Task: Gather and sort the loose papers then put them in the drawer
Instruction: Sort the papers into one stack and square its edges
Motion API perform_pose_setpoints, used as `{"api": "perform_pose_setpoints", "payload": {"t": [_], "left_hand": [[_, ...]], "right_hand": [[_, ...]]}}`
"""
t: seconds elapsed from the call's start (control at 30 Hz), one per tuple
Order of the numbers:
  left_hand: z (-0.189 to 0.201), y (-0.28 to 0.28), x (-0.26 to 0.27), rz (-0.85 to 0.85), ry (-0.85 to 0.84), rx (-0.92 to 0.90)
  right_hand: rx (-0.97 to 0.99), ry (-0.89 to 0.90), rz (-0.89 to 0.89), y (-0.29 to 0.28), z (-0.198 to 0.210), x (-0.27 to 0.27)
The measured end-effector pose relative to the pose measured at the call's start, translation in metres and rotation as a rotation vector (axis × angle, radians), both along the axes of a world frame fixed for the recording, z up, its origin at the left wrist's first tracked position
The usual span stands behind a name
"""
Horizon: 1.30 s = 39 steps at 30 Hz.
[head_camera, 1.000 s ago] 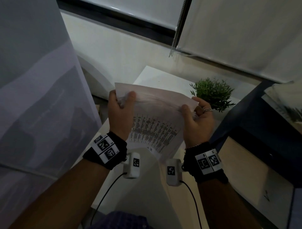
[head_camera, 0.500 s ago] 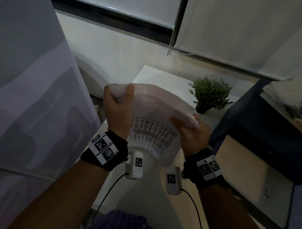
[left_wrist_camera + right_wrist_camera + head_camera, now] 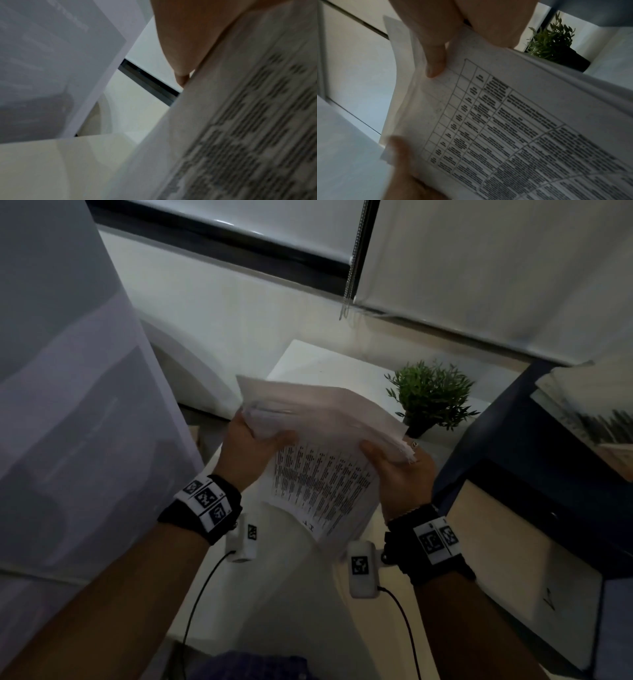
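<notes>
A stack of printed papers (image 3: 318,460) with table text is held up over the white table (image 3: 308,361), between both hands. My left hand (image 3: 253,445) grips the stack's left edge, thumb on the printed face. My right hand (image 3: 400,470) grips the right edge, thumb on top and fingers behind. In the right wrist view the papers (image 3: 513,121) fill the frame, my thumb (image 3: 435,59) pressing on them. The left wrist view shows the blurred papers (image 3: 240,135) close up. No drawer front is plainly in view.
A small potted plant (image 3: 430,398) stands on the table just right of the papers. A dark blue cabinet (image 3: 534,446) with a pale wooden panel (image 3: 513,542) is at the right. A large pale board (image 3: 68,371) leans at the left. Window blinds (image 3: 496,268) hang behind.
The stack has tilted, its top bending away from me. Both hands have shifted along its side edges; the right hand sits lower and the plant shows more.
</notes>
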<state>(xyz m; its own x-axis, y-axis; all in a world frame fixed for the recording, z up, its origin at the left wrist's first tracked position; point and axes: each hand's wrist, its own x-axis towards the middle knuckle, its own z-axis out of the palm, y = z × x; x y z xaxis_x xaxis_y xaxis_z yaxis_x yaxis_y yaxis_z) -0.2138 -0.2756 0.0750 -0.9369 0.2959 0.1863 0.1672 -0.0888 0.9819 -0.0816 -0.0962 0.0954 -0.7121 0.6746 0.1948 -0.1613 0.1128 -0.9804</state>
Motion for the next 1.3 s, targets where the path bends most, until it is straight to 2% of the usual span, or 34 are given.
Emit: {"api": "perform_pose_setpoints", "payload": {"t": [0.13,0.2,0.27,0.33,0.53,0.67,0.83,0.9,1.0,1.1,1.17,1.3], "left_hand": [[0.001,-0.002,0.003,0.128,0.083,0.022],[-0.008,-0.007,0.002,0.072,0.062,0.042],[-0.017,-0.013,0.004,-0.014,-0.007,-0.003],[-0.022,-0.015,0.006,-0.067,-0.006,-0.042],[-0.021,-0.015,0.006,-0.056,-0.043,0.002],[-0.027,-0.016,0.003,-0.048,-0.071,-0.001],[-0.028,-0.016,0.002,-0.053,-0.075,0.033],[-0.025,-0.015,0.003,-0.048,-0.076,0.050],[-0.020,-0.013,0.005,-0.069,-0.067,0.056],[-0.023,-0.013,0.005,-0.057,-0.095,0.088],[-0.026,-0.013,0.005,-0.046,-0.104,0.079],[-0.025,-0.011,0.006,-0.083,-0.103,0.075]], "right_hand": [[0.038,0.064,-0.009,0.001,0.011,0.005],[0.024,0.060,-0.016,-0.001,0.006,0.008],[0.034,0.004,-0.057,-0.008,0.004,0.007],[0.013,-0.006,-0.110,-0.012,0.010,0.000],[-0.056,0.058,-0.213,-0.011,0.043,-0.023],[0.016,-0.025,-0.262,-0.008,0.041,-0.027],[0.014,-0.035,-0.257,-0.006,0.037,-0.024],[0.040,-0.012,-0.183,-0.007,0.036,-0.019],[0.199,0.041,-0.050,-0.010,0.036,-0.012],[0.355,0.073,-0.003,-0.010,0.036,-0.010],[0.357,0.051,-0.032,-0.007,0.035,-0.010],[0.236,-0.027,-0.161,-0.001,0.029,-0.009]]}}
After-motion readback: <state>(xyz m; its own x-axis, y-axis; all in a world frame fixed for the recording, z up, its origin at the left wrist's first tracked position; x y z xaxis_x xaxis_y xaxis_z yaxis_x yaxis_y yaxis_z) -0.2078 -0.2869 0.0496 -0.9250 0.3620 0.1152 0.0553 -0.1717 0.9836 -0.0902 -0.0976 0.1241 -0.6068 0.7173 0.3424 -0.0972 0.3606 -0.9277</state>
